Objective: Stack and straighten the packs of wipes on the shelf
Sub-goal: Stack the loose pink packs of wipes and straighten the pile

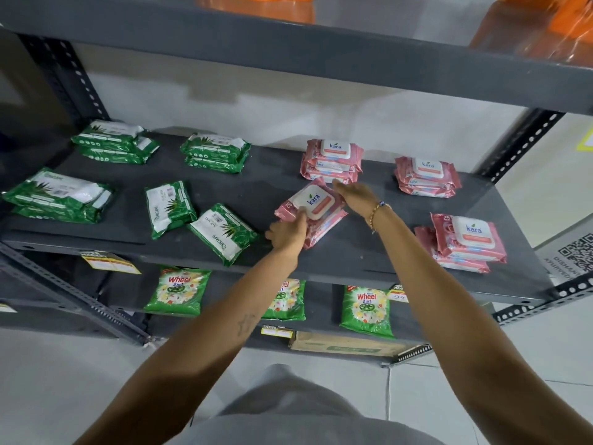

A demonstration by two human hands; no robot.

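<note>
A small tilted stack of pink wipe packs (313, 203) lies mid-shelf on the dark grey shelf (256, 187). My left hand (287, 234) grips its near-left corner and my right hand (356, 195) holds its far-right edge. More pink stacks stand behind (332, 160), at the back right (426, 176) and at the front right (465, 242). Green wipe packs sit in stacks at the back left (115, 141), back middle (215, 152) and far left (57, 200). Two loose green packs (168, 208) (224, 232) lie askew near the front.
An upper shelf (321, 53) overhangs with orange items on it. Below, green detergent bags (178, 292) (367, 311) stand on a lower shelf beside a cardboard box (346, 346). Perforated uprights (519, 146) frame the rack. Price labels (109, 261) hang on the front edge.
</note>
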